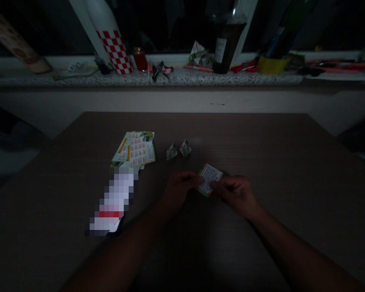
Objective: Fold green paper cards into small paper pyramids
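Note:
Both hands pinch a small square of printed paper [209, 178] just above the dark wooden table [292, 162]. My left hand [181, 188] grips its left edge with curled fingers. My right hand [235, 192] holds the lower right edge, fingers closed on it. Two small folded paper shapes [179, 149] stand on the table just beyond my hands. A stack of printed paper sheets [135, 149] lies to the left of them.
A blurred-out flat object [112, 202] lies left of my left forearm. The stone windowsill [79, 79] behind holds a red-checked white bottle [114, 44], a dark bottle [226, 44], a small red jar [140, 59], another folded paper shape [199, 54], pens and a yellow tape roll [272, 65].

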Demonstrator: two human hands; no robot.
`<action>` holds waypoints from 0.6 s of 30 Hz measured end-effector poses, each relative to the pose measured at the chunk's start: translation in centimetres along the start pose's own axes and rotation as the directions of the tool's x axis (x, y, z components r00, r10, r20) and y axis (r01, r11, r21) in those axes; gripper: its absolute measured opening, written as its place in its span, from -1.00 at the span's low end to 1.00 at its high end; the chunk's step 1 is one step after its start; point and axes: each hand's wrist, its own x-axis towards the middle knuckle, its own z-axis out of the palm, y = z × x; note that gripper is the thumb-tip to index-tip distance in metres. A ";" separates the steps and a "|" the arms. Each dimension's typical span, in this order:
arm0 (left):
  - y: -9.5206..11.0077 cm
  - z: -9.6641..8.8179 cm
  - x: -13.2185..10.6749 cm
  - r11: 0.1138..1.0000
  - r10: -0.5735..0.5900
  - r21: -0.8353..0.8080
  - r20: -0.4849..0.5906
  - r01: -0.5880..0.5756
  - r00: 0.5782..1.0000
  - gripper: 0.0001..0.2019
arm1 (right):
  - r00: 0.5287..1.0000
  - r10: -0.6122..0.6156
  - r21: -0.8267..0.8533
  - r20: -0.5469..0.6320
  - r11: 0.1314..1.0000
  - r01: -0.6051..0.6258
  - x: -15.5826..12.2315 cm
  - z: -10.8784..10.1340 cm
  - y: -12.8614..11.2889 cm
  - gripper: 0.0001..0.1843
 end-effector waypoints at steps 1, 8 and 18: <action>0.0 0.0 0.0 1.000 -0.001 -0.003 0.004 0.001 1.000 -0.83 | 1.000 0.003 0.009 -0.006 1.000 -0.003 0.0 0.0 0.0 -0.61; -0.1 -0.1 0.2 1.000 0.022 0.012 -0.032 -0.021 0.999 -0.82 | 1.000 0.015 -0.008 0.007 1.000 -0.015 0.1 0.0 0.0 -0.63; 0.1 0.0 0.1 1.000 0.026 0.003 -0.038 -0.026 0.999 -0.83 | 1.000 0.029 -0.008 -0.001 1.000 -0.029 0.2 0.2 0.2 -0.68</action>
